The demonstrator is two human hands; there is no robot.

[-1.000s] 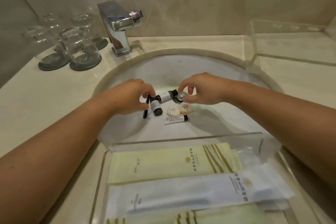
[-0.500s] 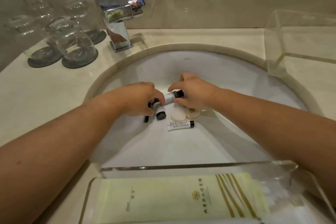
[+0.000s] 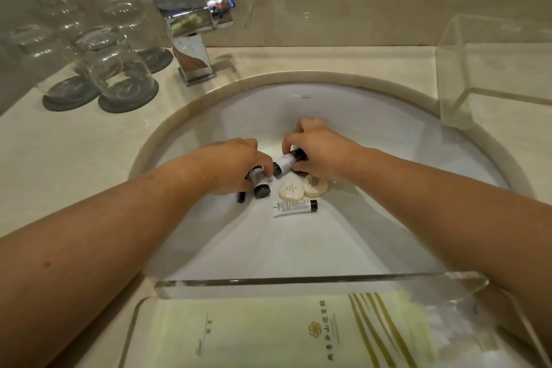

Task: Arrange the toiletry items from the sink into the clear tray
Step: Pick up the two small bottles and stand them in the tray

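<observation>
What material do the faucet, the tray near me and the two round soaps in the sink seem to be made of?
Faucet: polished chrome-plated metal, judging by its mirror-like reflections. Near tray: clear acrylic or similar plastic, since its thick edge is see-through and the packet inside shows through; glass cannot be excluded. Round soaps: cream bars that appear wrapped in matte printed paper or film; which one, I cannot tell.

You have 2 hands: left (image 3: pixel 230 166), right (image 3: pixel 316 149) | 2 bottles (image 3: pixel 260 184) (image 3: pixel 285 162) | 2 soaps (image 3: pixel 291 189) (image 3: pixel 315 185) | 1 tube (image 3: pixel 294 207) | 2 trays (image 3: pixel 298 287) (image 3: pixel 493 75) | 1 packet (image 3: pixel 283 334) | 1 tap (image 3: pixel 191 30) | 1 sink (image 3: pixel 343 110) | glasses: you cannot count them, reflections confuse.
</observation>
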